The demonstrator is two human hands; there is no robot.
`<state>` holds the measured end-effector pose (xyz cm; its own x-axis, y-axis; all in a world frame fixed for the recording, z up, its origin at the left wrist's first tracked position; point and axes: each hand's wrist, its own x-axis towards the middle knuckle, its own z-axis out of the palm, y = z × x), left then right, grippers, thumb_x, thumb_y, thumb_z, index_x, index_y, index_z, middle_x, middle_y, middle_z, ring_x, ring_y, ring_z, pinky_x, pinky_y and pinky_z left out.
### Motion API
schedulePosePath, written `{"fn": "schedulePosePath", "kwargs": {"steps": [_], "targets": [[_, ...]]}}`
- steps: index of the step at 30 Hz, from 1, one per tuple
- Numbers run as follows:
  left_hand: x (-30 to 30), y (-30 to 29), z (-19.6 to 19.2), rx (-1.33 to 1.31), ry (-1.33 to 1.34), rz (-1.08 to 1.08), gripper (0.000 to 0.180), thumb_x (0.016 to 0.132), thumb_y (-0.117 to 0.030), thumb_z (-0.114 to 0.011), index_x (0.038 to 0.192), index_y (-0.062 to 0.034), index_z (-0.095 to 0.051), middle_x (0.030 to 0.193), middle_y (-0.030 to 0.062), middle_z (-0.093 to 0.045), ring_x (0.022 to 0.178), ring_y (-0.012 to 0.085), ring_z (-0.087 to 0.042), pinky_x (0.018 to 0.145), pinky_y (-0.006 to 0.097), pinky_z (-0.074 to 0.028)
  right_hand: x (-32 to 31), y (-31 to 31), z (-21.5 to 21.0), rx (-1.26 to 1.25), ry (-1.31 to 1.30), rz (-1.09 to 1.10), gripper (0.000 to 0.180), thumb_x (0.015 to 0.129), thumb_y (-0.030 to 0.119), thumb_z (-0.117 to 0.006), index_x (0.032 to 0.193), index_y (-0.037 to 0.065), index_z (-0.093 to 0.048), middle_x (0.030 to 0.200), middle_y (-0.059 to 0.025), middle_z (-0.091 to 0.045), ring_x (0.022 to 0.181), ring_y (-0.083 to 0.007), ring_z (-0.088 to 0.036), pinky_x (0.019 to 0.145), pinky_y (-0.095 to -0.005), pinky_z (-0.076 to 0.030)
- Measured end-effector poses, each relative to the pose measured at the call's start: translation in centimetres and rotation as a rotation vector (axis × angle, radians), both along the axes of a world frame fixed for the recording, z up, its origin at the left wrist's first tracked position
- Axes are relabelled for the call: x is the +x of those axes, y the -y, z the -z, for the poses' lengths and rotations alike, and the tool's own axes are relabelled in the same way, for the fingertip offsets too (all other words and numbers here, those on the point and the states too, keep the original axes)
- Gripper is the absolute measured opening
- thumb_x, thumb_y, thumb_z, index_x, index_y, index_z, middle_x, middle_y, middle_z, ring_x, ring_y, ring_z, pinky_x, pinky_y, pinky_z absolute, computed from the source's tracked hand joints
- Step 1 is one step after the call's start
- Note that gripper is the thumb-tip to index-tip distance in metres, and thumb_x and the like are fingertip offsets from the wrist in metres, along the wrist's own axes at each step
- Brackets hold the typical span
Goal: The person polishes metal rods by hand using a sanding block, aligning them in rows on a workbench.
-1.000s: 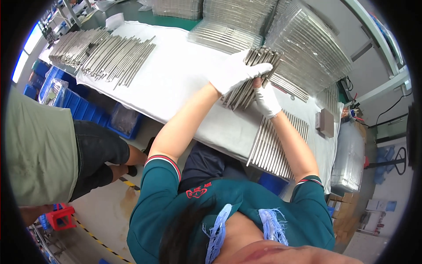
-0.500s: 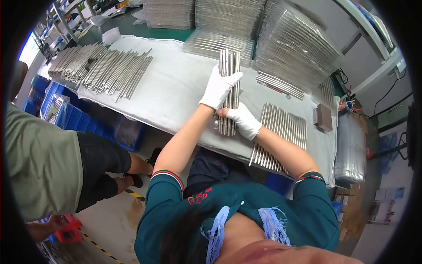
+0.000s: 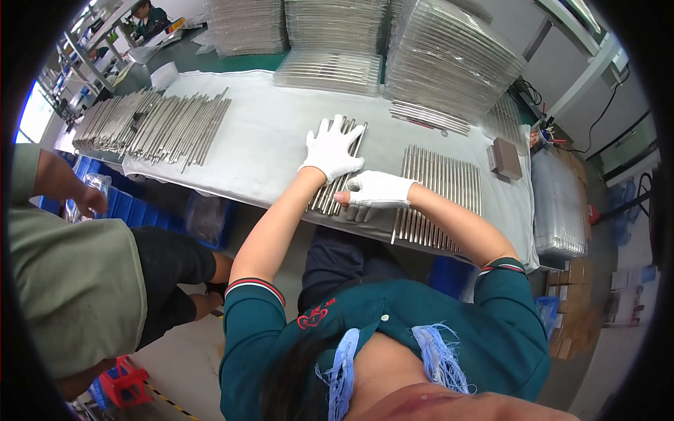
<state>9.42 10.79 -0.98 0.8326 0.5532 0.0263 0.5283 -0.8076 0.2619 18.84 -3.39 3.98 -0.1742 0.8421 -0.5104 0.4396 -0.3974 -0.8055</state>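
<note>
A bunch of slim silvery metal rods (image 3: pixel 324 202) lies on the white cloth in front of me, side by side and pointing away. My left hand (image 3: pixel 331 151), in a white glove, rests flat on top of them with the fingers spread. At their near right side is my gloved right hand (image 3: pixel 381 190), its bare thumb tip stretched toward the rods and its fingers partly curled beneath; it grips nothing that I can see. Right of the bunch, partly under my right forearm, an even row of similar rods (image 3: pixel 442 172) is laid out.
A large heap of rods (image 3: pixel 158 126) covers the table's left end. Stacked clear plastic trays (image 3: pixel 449 63) rise at the back, with several rods (image 3: pixel 430 117) before them. A brown block (image 3: pixel 504 159) sits at the right. Another person (image 3: pixel 77 266) stands close on my left, beside blue bins (image 3: pixel 151 203).
The bundle that both hands held upright now lies spread on the cloth. My left hand has opened flat over it, and my right hand has loosened at its side. The other person's arm has come into view.
</note>
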Motion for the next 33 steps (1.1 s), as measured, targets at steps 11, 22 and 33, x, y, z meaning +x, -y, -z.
{"fn": "schedulePosePath", "kwargs": {"steps": [11, 22, 33], "targets": [[0.2, 2.0, -1.9, 0.141, -0.153, -0.056, 0.092, 0.081, -0.071, -0.063, 0.156, -0.0233, -0.040, 0.162, 0.0183, -0.032, 0.150, 0.0436, -0.025, 0.111, 0.070, -0.026, 11.3, 8.3, -1.0, 0.757, 0.642, 0.387, 0.051, 0.095, 0.053, -0.065, 0.128, 0.013, -0.067, 0.113, -0.0149, -0.067, 0.100, -0.0308, -0.069, 0.092, -0.0406, -0.054], [13.3, 9.0, 2.7, 0.079, 0.421, 0.500, 0.044, 0.099, -0.045, -0.059, 0.129, -0.0148, -0.069, 0.124, 0.0088, -0.069, 0.117, 0.0271, -0.063, 0.103, 0.046, -0.043, 18.3, 11.9, 7.2, 0.716, 1.043, 0.482, 0.041, 0.091, 0.049, -0.068, 0.124, 0.023, -0.071, 0.123, -0.0135, -0.064, 0.114, -0.0361, -0.060, 0.100, -0.0479, -0.049], [12.3, 9.5, 2.1, 0.017, 0.369, 0.359, 0.042, 0.093, -0.052, -0.064, 0.121, -0.0235, -0.076, 0.119, 0.0104, -0.070, 0.111, 0.0312, -0.065, 0.096, 0.044, -0.053, 16.6, 12.2, 6.3, 0.623, 1.040, 0.501, 0.037, 0.091, 0.047, -0.069, 0.119, 0.024, -0.075, 0.121, -0.0118, -0.068, 0.112, -0.0339, -0.063, 0.100, -0.0464, -0.051]]}}
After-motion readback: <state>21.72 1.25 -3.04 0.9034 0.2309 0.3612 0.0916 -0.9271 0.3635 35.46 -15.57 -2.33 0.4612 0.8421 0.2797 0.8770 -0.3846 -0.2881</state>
